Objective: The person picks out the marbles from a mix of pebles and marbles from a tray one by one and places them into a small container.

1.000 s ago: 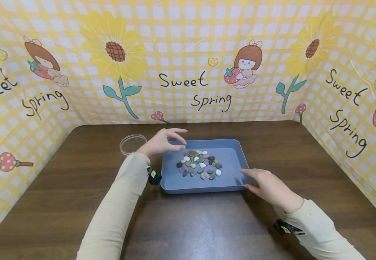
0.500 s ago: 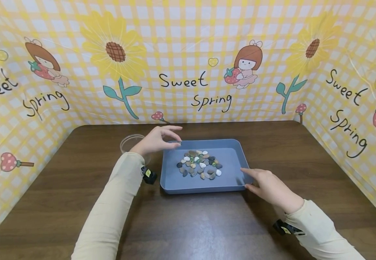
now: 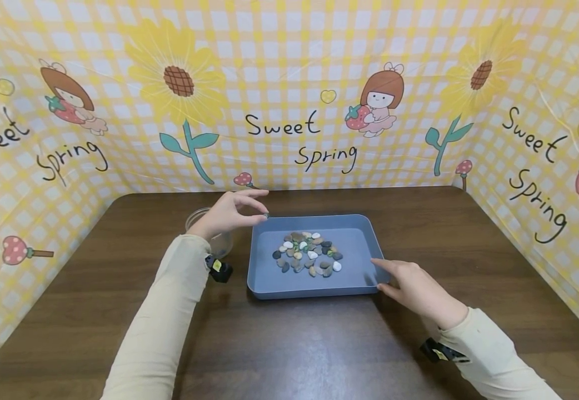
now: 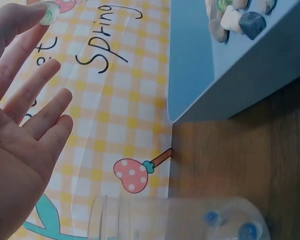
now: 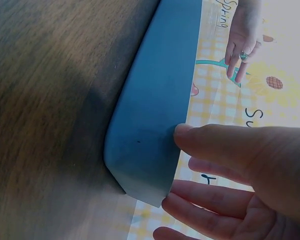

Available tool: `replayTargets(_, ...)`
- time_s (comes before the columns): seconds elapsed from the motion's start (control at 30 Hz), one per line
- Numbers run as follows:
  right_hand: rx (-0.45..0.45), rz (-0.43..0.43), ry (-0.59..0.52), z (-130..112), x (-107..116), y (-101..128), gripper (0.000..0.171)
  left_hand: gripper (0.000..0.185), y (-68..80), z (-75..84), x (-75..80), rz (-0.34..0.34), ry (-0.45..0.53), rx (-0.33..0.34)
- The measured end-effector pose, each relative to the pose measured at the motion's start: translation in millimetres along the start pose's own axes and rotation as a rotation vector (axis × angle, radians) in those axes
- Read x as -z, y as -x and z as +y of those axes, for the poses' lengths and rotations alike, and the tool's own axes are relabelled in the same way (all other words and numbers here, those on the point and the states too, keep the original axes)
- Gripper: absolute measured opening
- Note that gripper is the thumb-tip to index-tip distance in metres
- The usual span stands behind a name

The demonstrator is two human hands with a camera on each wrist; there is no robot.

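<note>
Nearest: right hand (image 3: 413, 286) with relaxed, spread fingers laid against the near right corner of the shallow blue-grey plastic tray (image 3: 357, 233), thumb on the outer wall, nothing clasped inside; likely a steadying hold, keeping the tray from sliding on the table. In the right wrist view, thumb tip (image 5: 187, 134) touching the tray's outer wall (image 5: 155, 115), other fingers fanned below the corner.

Further out, inside the tray and to the left of that steadying hand: heap of small smooth pebbles in grey, brown, white and green (image 3: 308, 254), bunched near the middle, clear of the walls.

Beyond the heap, above the tray's far left corner: left hand (image 3: 229, 213) raised, thumb and forefinger pinching one small greenish pebble (image 3: 266, 214), remaining fingers fanned loosely; in the left wrist view the pebble (image 4: 48, 13) shows at the fingertips. Just behind and below this hand, beside the tray's left wall: clear round plastic cup (image 3: 211, 230), with a couple of small bluish pieces (image 4: 229, 225) on its bottom. Probably set close so a picked pebble has a short way to travel.

Underneath: dark brown wood-grain table (image 3: 294, 344). Around three sides: yellow-and-white checked backdrop (image 3: 289, 83) printed with sunflowers, cartoon girls holding strawberries, and the words "Sweet Spring".
</note>
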State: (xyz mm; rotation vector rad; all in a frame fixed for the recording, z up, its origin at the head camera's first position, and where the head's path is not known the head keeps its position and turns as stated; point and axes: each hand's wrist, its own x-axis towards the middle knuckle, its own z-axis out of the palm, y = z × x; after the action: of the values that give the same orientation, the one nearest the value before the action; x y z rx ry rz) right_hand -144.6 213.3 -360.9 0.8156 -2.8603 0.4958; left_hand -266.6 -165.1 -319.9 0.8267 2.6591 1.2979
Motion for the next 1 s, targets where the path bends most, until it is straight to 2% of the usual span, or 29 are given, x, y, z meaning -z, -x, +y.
replayTargets(0.4,-0.001,-0.004,0.003,0,-1,0,0.048,0.023,9.8,-9.5,10.4,0.056,0.133,0.065)
replayTargets(0.6,-0.002,-0.007,0.0,0,-1,-1,0.049,0.02,14.5,-11.6,18.5,0.105,0.068,0.037)
replayTargets(0.83,-0.001,-0.007,-0.003,0,-1,-1,0.049,0.02,24.0,-13.2,26.5,0.139,0.038,0.067)
replayTargets(1.0,-0.002,-0.015,-0.009,0,0,-2,0.049,0.021,29.9,-14.6,31.9,0.154,0.027,0.065)
